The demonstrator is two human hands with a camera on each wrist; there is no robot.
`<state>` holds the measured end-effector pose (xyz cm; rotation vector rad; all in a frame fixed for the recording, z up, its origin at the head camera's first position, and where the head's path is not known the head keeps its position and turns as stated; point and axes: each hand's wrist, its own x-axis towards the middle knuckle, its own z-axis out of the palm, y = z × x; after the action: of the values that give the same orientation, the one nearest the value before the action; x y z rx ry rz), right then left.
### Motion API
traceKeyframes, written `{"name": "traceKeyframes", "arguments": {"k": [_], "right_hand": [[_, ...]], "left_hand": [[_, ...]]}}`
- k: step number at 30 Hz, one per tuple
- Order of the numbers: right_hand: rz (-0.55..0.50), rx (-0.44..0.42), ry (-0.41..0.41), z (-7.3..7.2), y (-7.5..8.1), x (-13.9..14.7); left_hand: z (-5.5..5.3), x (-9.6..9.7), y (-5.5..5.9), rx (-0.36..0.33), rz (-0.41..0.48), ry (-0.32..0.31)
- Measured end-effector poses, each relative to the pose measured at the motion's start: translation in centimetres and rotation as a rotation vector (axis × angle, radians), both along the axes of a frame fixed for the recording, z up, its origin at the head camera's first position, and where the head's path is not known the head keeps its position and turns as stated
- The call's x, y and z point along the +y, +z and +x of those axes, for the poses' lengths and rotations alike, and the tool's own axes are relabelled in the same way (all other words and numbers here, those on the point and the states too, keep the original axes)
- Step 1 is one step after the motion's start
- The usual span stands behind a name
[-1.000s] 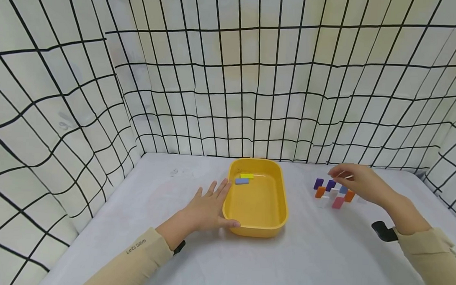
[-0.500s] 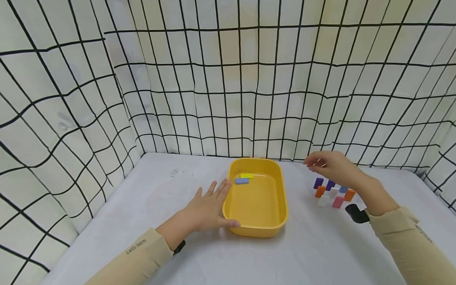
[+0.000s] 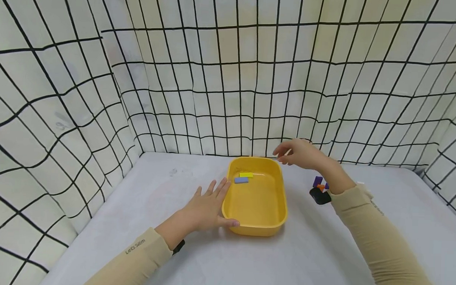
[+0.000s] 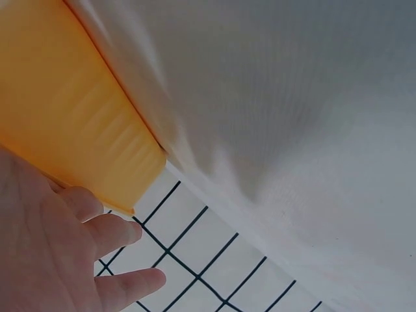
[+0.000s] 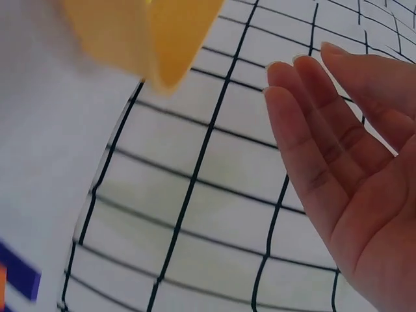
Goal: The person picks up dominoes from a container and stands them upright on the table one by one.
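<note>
A yellow plastic tray (image 3: 256, 208) stands on the white table, with a small blue block (image 3: 241, 180) and a small yellow block (image 3: 246, 175) lying inside near its back left. My left hand (image 3: 207, 209) rests on the tray's left rim, fingers spread straight and thumb at the front corner. In the left wrist view its fingers lie beside the tray's side wall (image 4: 78, 110). Over the back right corner of the tray hovers my right hand (image 3: 303, 154). Its fingers are loosely bent, thumb near the fingertips, and nothing shows between them in the right wrist view.
To the right, several small coloured blocks stand on the table, mostly hidden by the right forearm; a purple block (image 3: 317, 181) and part of an orange block (image 3: 320, 187) show. A white wall with a black grid (image 3: 222, 96) encloses the table's back and sides.
My right hand has moved left from above the standing blocks to the tray's back right corner, its forearm now covering most of those blocks. The left hand and the tray stay put.
</note>
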<state>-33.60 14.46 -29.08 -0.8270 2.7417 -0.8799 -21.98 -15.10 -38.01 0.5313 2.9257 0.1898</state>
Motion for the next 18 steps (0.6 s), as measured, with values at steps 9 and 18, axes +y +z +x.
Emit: {"name": "traceKeyframes", "arguments": {"k": [9, 18], "right_hand": [[-0.076, -0.083, 0.038, -1.1, -1.1, -5.2], [0.011, -0.146, 0.096, -1.3, -4.0, -8.7]], "left_hand": [[0.0, -0.1, 0.3, 0.0, 0.012, 0.001], [-0.1, -0.1, 0.1, 0.01, -0.009, -0.011]]}}
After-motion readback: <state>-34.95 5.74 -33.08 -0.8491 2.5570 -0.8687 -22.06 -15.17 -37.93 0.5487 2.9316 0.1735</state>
